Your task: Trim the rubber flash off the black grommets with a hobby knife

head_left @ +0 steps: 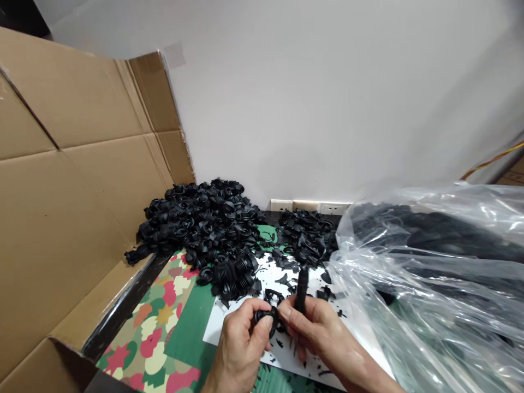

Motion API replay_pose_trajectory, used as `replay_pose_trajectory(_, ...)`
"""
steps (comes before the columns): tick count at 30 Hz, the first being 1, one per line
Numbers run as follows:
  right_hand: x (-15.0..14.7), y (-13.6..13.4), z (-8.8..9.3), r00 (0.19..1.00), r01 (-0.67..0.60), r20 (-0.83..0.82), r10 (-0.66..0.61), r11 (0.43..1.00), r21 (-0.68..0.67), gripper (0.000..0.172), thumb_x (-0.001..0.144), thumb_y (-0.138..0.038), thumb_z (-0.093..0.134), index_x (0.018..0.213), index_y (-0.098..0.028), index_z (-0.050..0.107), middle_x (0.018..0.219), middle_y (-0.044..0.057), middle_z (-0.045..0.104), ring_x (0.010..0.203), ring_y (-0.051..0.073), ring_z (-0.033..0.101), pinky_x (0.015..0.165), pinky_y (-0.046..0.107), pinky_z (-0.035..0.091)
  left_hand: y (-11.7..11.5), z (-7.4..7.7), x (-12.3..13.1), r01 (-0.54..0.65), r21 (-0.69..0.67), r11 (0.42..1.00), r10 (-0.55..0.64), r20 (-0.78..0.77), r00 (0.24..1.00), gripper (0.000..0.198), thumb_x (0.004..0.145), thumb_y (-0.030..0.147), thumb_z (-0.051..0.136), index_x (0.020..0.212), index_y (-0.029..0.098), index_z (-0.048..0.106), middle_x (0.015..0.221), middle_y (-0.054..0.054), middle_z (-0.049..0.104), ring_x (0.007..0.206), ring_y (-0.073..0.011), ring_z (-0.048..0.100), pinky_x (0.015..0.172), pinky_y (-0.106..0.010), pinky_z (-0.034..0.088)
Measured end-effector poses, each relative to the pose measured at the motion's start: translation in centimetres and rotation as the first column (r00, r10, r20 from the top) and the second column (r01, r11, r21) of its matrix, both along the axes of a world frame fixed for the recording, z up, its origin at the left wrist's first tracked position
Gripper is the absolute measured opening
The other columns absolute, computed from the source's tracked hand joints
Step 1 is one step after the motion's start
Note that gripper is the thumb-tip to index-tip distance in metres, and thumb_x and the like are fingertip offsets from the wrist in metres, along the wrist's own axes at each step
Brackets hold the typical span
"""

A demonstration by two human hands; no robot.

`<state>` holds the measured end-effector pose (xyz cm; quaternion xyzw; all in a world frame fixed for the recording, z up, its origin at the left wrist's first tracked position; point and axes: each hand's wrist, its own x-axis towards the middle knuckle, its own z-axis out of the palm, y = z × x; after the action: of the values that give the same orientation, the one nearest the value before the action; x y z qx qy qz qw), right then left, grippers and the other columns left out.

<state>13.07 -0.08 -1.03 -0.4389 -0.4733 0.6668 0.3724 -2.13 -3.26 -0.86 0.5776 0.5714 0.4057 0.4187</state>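
Over a white sheet point(214, 326)
Left hand point(242, 341) pinched a round black part point(274, 315), right hand point(321, 329) a slim black tool point(302, 287) — steadiness seemed key.

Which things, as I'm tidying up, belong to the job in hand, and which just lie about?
Likely the job's: black part in left hand; black tool in right hand; pile; scraps; white sheet; perhaps bag.
Probably lying about: cardboard; patterned sheet.

Cardboard point(94, 120) left, bag point(409, 251) right, parts point(204, 218) between
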Motion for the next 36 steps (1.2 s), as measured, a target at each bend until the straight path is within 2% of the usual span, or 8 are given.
replay_pose_trajectory(4,1.9,-0.3,1.1,0.984,0.173,-0.002,-0.180,0.943,0.283,0.043,0.074,-0.057,0.060,0.089,-0.018,0.068,0.070,0.003,0.059,0.055,0.015,0.054,0.053,0.028,0.047,-0.1,-0.1,-0.2,-0.014,0.002,1.000,0.014,-0.030,0.999,0.018,0.084,0.030,0.049,0.089,0.017,0.061,0.057,0.003,0.052,0.050,-0.0136,0.056,0.049,-0.022,0.043)
replay_pose_trajectory(7,2.5,-0.5,1.3,0.972,0.212,0.005,-0.234,0.888,0.408,0.041,0.075,-0.056,0.061,0.092,-0.020,0.070,0.081,0.006,0.060,0.059,0.016,0.055,0.056,0.029,0.048,-0.3,-0.3,-0.3,-0.005,0.010,1.000,0.005,-0.041,0.999,0.019,0.085,0.031,0.048,0.090,0.017,0.060,0.059,0.003,0.052,0.051,-0.0137,0.055,0.050,-0.022,0.044)
replay_pose_trajectory(10,2.3,-0.6,1.2,0.982,0.180,-0.012,-0.191,0.900,0.396,0.036,0.072,-0.053,0.065,0.085,-0.020,0.070,0.077,0.005,0.061,0.056,0.016,0.055,0.054,0.029,0.049,-0.3,-0.5,-0.4,-0.003,0.032,0.999,0.005,-0.063,0.998,0.019,0.086,0.032,0.048,0.090,0.018,0.060,0.061,0.002,0.052,0.053,-0.0134,0.054,0.051,-0.022,0.043)
replay_pose_trajectory(13,1.9,-0.9,1.3,0.982,0.184,-0.024,-0.190,0.904,0.387,0.029,0.067,-0.049,0.073,0.078,-0.022,0.071,0.080,0.005,0.062,0.066,0.019,0.058,0.057,0.029,0.051,-0.2,-0.7,-0.4,-0.004,0.051,0.999,0.009,-0.094,0.995,0.021,0.087,0.033,0.046,0.089,0.018,0.060,0.061,0.002,0.052,0.053,-0.0133,0.053,0.051,-0.022,0.043)
replay_pose_trajectory(17,1.5,-1.1,1.2,0.976,0.171,0.031,-0.213,0.854,0.491,0.020,0.068,-0.042,0.074,0.075,-0.023,0.072,0.079,0.006,0.064,0.072,0.022,0.060,0.062,0.031,0.052,-0.3,-0.7,-0.4,0.008,0.106,0.994,0.008,-0.147,0.989,0.021,0.088,0.033,0.045,0.089,0.019,0.060,0.062,0.001,0.054,0.055,-0.0141,0.052,0.051,-0.022,0.042)
replay_pose_trajectory(23,1.3,-1.1,0.2,0.971,0.204,-0.002,-0.238,0.828,0.522,0.017,0.073,-0.039,0.071,0.075,-0.022,0.070,0.075,0.005,0.063,0.059,0.018,0.059,0.051,0.028,0.051,-0.3,-0.1,-0.2,0.037,0.183,0.982,0.011,-0.254,0.967,0.019,0.088,0.032,0.045,0.086,0.019,0.060,0.068,-0.002,0.061,0.062,-0.0166,0.056,0.050,-0.022,0.039)
replay_pose_trajectory(32,1.2,-0.9,0.2,0.973,0.174,0.043,-0.227,0.841,0.512,0.017,0.073,-0.038,0.070,0.075,-0.021,0.069,0.076,0.006,0.065,0.059,0.019,0.060,0.054,0.029,0.052,-0.4,0.0,-0.1,0.052,0.241,0.969,0.021,-0.290,0.957,0.015,0.088,0.028,0.048,0.085,0.021,0.061,0.069,-0.001,0.064,0.061,-0.0167,0.058,0.057,-0.023,0.042)
replay_pose_trajectory(36,1.1,-0.9,0.4,0.972,0.164,0.050,-0.231,0.810,0.563,0.016,0.074,-0.038,0.069,0.074,-0.022,0.069,0.074,0.006,0.065,0.059,0.019,0.060,0.052,0.028,0.051,-0.4,-0.2,-0.2,0.054,0.244,0.968,0.021,-0.295,0.955,0.014,0.088,0.027,0.048,0.085,0.021,0.061,0.069,-0.001,0.065,0.061,-0.0167,0.059,0.057,-0.023,0.042)
